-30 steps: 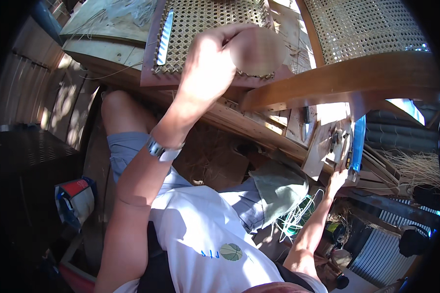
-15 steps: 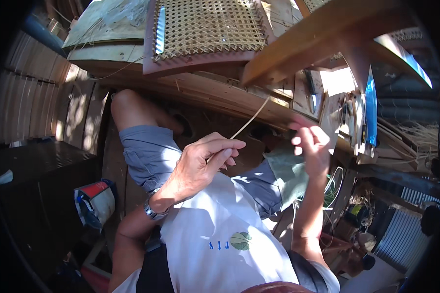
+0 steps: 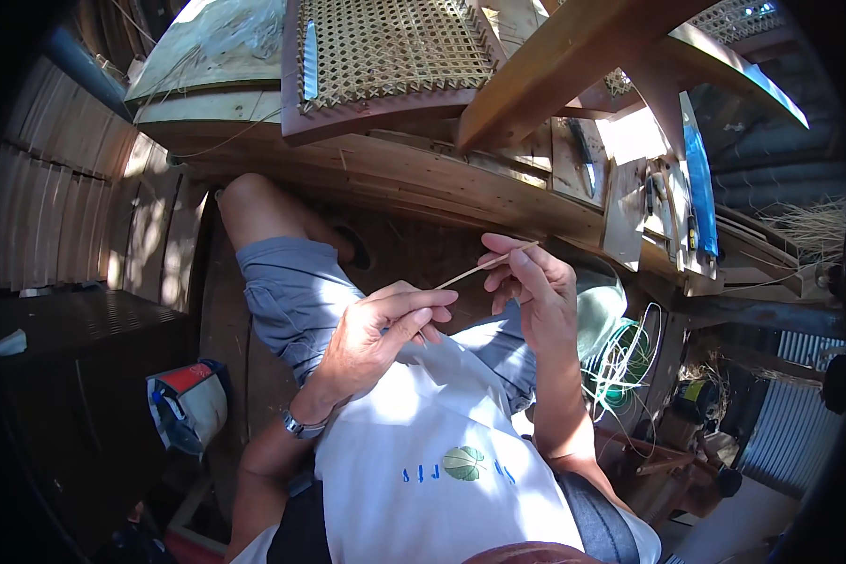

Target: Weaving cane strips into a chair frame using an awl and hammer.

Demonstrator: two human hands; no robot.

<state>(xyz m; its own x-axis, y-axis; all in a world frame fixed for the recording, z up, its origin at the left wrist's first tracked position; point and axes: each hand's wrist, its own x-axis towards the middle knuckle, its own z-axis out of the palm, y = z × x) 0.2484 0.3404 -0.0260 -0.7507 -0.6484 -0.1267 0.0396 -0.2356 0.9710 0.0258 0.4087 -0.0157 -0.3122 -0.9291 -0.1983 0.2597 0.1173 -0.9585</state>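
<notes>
A thin, pale cane strip (image 3: 468,274) runs between my two hands above my lap, rising toward the right. My left hand (image 3: 367,340), with a metal watch (image 3: 303,426) on its wrist, is closed and pinches the strip's lower end between thumb and fingers. Near the strip's upper end, my right hand (image 3: 540,296) is closed on it too, the thumb lying along it. In front of me on the bench rests a reddish-brown wooden frame (image 3: 348,125) with woven cane mesh (image 3: 399,56) across it.
The wooden bench (image 3: 423,183) crosses ahead of my knees. A brown chair part (image 3: 564,70) juts over it at the right. Coiled pale strands (image 3: 620,362) hang beside my right forearm. A dark cabinet (image 3: 75,376) and a white-and-red bag (image 3: 190,406) are at left.
My right hand has come left and down to the strip and now grips its far end. The strip has tilted lower toward the right. My left hand keeps its pinch.
</notes>
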